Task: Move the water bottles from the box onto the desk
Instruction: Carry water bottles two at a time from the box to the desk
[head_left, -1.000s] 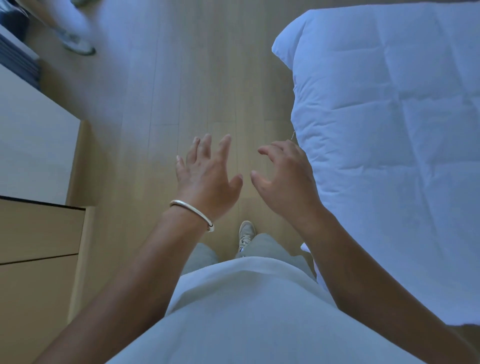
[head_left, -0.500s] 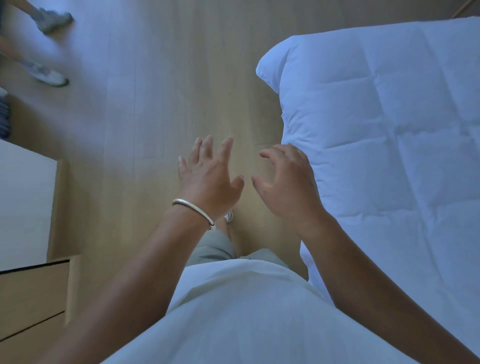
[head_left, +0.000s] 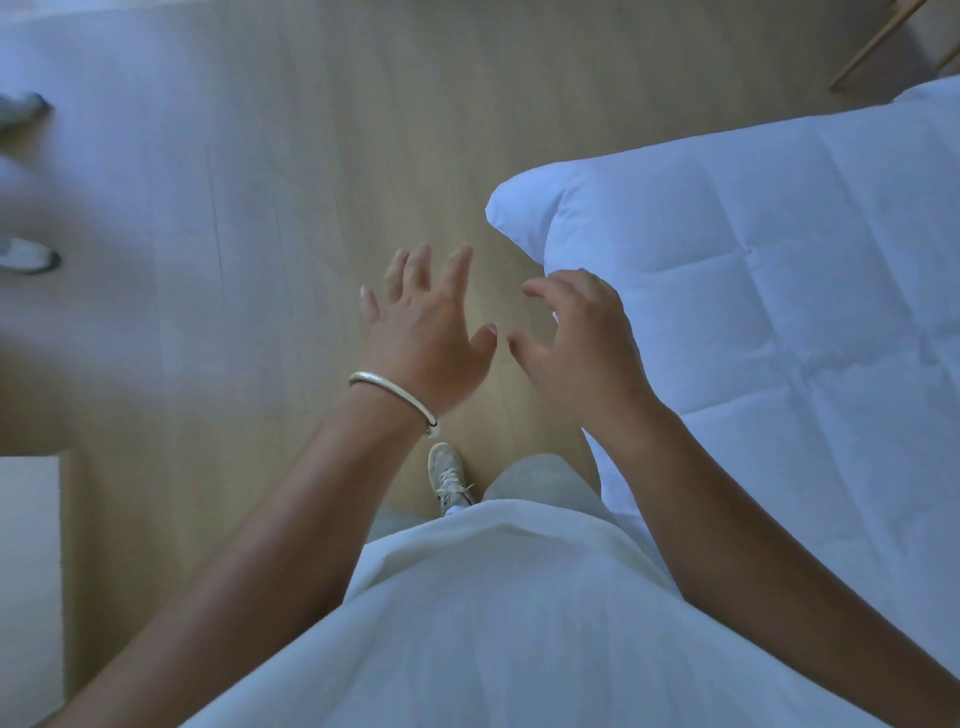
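My left hand (head_left: 423, 332) and right hand (head_left: 582, 345) hang spread and empty above the floor (head_left: 311, 156) beside the bed (head_left: 779, 312); no bottles show, so I should find the box first.

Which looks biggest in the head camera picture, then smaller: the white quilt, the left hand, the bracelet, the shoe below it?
1. White quilt.
2. Left hand.
3. Bracelet and shoe look about alike; the shoe lies farther from the camera, so its real size is unsure.

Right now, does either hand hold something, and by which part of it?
Nothing is held. The left hand and the right hand are both empty, fingers loosely spread above the wooden floor.
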